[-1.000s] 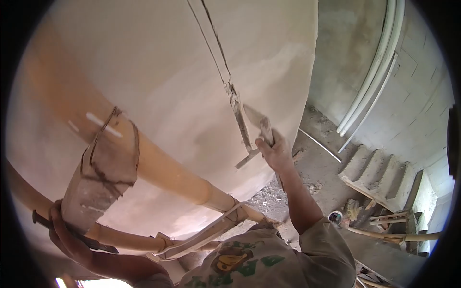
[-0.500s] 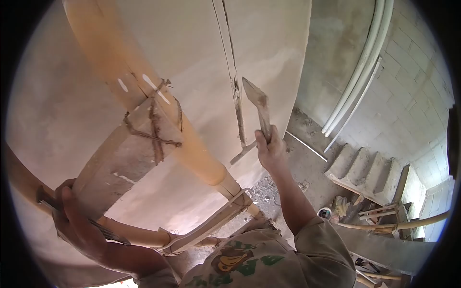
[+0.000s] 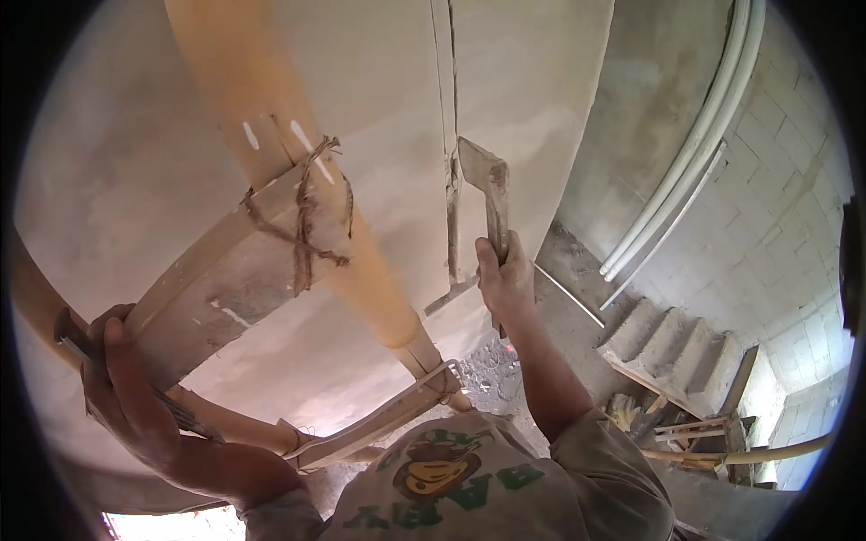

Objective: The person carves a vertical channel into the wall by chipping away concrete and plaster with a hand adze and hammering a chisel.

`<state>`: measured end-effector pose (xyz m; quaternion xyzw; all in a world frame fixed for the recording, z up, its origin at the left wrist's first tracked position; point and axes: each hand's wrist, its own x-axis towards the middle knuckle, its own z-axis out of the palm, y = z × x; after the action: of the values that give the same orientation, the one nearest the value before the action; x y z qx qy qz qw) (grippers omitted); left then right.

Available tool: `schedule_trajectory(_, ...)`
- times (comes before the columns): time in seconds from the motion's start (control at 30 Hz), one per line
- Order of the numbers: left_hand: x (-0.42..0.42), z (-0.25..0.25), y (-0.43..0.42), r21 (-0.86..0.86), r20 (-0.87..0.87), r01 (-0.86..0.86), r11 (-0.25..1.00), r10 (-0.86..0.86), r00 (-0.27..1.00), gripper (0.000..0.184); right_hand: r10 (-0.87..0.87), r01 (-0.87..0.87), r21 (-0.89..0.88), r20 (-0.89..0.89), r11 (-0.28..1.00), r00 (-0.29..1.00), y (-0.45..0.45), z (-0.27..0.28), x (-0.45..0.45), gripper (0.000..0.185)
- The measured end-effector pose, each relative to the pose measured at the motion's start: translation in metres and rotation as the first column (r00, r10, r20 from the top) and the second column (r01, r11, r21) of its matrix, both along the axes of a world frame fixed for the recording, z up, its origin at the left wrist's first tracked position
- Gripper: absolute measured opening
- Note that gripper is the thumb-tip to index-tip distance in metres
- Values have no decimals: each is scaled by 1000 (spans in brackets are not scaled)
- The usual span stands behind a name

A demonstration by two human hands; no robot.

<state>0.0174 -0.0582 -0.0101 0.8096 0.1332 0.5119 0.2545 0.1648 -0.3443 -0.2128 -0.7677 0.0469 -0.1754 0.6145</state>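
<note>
My right hand [image 3: 507, 284] is closed round the handle of a hatchet-like tool [image 3: 485, 171] with a flat, angled blade. The blade tip is beside a narrow chased groove [image 3: 453, 216] in the plastered wall [image 3: 388, 171]; whether they touch I cannot tell. At the left, my left hand [image 3: 135, 397] wraps round a dark metal bar [image 3: 79, 341], whose far end shows below the fingers. That hand is next to the lower end of a wooden board [image 3: 225, 279], and contact between them is unclear. Wire or cord [image 3: 307, 221] ties the board to a thick tan pole [image 3: 361, 261].
More poles [image 3: 234, 419] and a tied timber [image 3: 379, 419] cross below the board. White pipes [image 3: 686, 144] run along the block wall [image 3: 785, 171] at the right. Concrete steps [image 3: 672, 338] and rubble [image 3: 492, 370] are below. Another pole [image 3: 749, 457] crosses at lower right.
The hatchet-like tool has turned in my right hand, and its blade is now closer to the groove. My left hand still grips the bar. The whole view has shifted slightly.
</note>
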Motion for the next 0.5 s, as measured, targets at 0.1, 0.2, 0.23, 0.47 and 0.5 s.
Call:
schedule_trajectory(0.1, -2, 0, 4, 5, -14, 25, 1000, -25, 1000, 37, -7, 7, -88, -3, 996, 1000, 4, -14, 19, 28)
schedule_trajectory(0.2, -3, -1, 7, 21, -25, 16, 1000, -15, 1000, 38, 23, -30, -88, -81, 996, 996, 2, -47, 33, 26)
schedule_trajectory(0.23, -2, -1, 8, 27, -30, 2, 1000, -1, 1000, 38, 52, -53, -6, -105, 999, 993, 0, -53, 32, 25)
schedule_trajectory(0.47, -1, -4, 12, -57, -13, 108, 993, -109, 994, 38, 57, -55, 34, -63, 998, 996, -10, -28, 7, 29)
schedule_trajectory(0.5, 0, -5, 13, -73, 1, 118, 990, -118, 993, 39, 54, -52, 52, -41, 997, 998, -9, -28, 9, 30)
